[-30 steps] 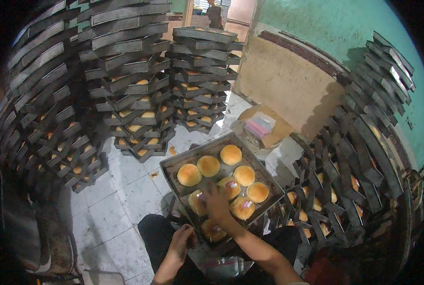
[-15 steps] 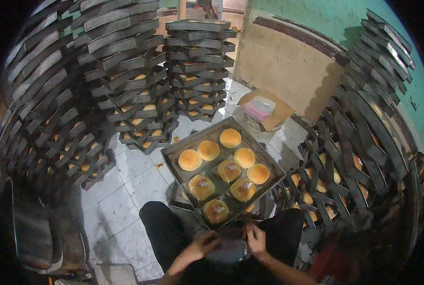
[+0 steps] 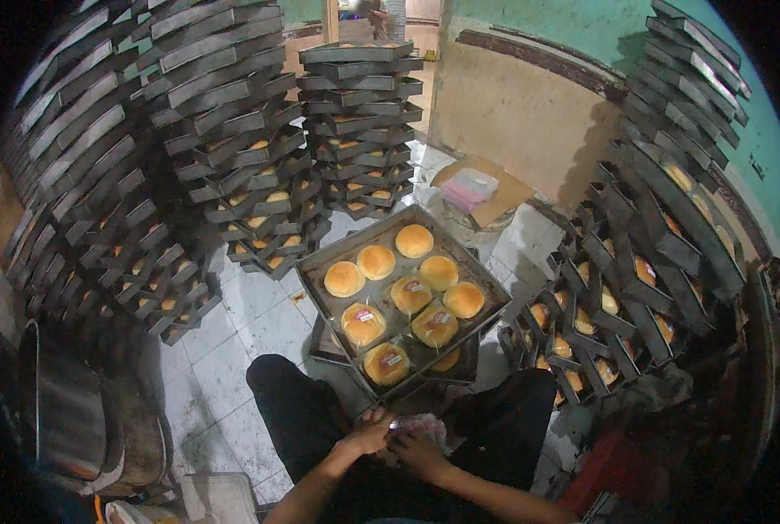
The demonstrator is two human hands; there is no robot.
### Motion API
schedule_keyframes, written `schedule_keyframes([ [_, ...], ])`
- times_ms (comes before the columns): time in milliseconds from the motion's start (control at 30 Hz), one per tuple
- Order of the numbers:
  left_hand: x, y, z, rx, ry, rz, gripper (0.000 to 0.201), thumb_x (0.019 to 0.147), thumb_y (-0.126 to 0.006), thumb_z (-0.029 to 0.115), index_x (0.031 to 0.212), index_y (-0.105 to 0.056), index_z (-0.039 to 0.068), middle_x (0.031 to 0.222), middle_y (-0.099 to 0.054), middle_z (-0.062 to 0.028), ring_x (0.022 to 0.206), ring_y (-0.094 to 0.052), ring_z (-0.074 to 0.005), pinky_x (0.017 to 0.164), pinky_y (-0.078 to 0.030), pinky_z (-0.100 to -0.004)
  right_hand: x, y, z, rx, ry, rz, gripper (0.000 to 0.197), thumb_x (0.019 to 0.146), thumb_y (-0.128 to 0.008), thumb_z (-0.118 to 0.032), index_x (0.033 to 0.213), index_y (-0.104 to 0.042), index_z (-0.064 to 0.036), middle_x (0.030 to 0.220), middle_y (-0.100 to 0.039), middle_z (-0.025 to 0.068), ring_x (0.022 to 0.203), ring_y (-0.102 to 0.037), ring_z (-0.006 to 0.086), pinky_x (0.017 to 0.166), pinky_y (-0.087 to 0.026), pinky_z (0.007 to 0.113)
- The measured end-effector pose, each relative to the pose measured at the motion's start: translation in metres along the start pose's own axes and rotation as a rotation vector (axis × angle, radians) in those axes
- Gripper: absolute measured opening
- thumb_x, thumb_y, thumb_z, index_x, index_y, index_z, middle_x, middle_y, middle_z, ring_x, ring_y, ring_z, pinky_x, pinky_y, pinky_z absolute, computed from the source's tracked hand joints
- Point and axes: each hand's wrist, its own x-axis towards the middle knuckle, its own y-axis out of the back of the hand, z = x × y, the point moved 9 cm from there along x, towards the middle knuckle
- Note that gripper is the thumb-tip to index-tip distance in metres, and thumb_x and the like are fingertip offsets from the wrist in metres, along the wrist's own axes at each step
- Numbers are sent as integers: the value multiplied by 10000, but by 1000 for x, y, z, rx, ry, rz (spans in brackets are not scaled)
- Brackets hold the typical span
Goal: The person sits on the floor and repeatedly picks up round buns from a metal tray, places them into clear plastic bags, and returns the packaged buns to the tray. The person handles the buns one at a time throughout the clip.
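Note:
Above my lap, my left hand [image 3: 371, 433] and my right hand [image 3: 418, 454] are close together, fingers bent inward. Between and beside them lies crinkled clear plastic bag material [image 3: 430, 428], and the fingers of both hands close on it. How many layers there are cannot be made out. Just beyond my knees a square dark metal tray [image 3: 320, 325] holds several round golden buns. Some, like the far bun [image 3: 414, 241], are bare. Others, like the near wrapped bun [image 3: 386, 363], sit in clear bags with a small label.
Beneath the tray is another tray [image 3: 327, 345], turned at an angle. Tall stacks of bun trays rise at left [image 3: 220, 113], far centre [image 3: 357, 109] and right [image 3: 617, 288]. A round container topped with cardboard and pink packets [image 3: 469, 188] stands beyond. A metal pot [image 3: 71, 410] is at lower left.
My hands have come together, the left moving right and the right moving left over the plastic. The view has shifted slightly. The buns in the tray keep their arrangement.

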Motion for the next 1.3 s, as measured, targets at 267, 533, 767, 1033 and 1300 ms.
schedule_keyframes([
  [267, 18, -49, -37, -668, 72, -214, 611, 946, -599, 458, 1374, -522, 29, 1322, -590, -240, 1236, -559, -373, 1033, -446, -431, 4, -8, 8, -77, -152, 88, 556, 742, -717, -239, 1246, -568, -59, 1365, -494, 139, 1239, -485, 439, 1019, -420, 572],
  [533, 1, -31, -39, -700, 333, -238, 738, 959, -482, 621, 1440, -480, 62, 1494, -441, -217, 1381, -422, -341, 1140, -339, -377, 4, -12, 11, -94, -149, -115, 381, 718, -747, -269, 1023, -704, -44, 1277, -583, 142, 1201, -525, 357, 1023, -421, 517],
  [767, -17, 27, 2, -762, 163, -275, 814, 964, -409, 664, 1525, -340, 78, 1561, -360, -155, 1447, -316, -312, 1188, -243, -396, 4, 40, 15, 370, 88, -370, 483, 854, -682, -264, 1287, -612, -62, 1381, -559, 148, 1251, -530, 282, 1077, -404, 384],
  [1033, -53, 115, 28, -1411, 216, 174, 601, 1056, -401, 461, 1257, -581, -76, 1116, -679, -134, 1071, -631, -187, 947, -460, -279, -37, 184, 10, 1388, -111, -362, 546, 1021, -567, -267, 1506, -403, -77, 1484, -475, 74, 1334, -446, 165, 1101, -363, 331],
  [1300, -48, 104, -4, -1444, 630, 61, 457, 1007, -553, 385, 1114, -673, -42, 982, -707, -128, 865, -698, -215, 796, -560, -337, -25, 189, -19, 941, 121, -69, 593, 853, -723, -159, 1409, -531, -79, 1479, -477, 132, 1328, -476, 293, 1136, -345, 369],
])
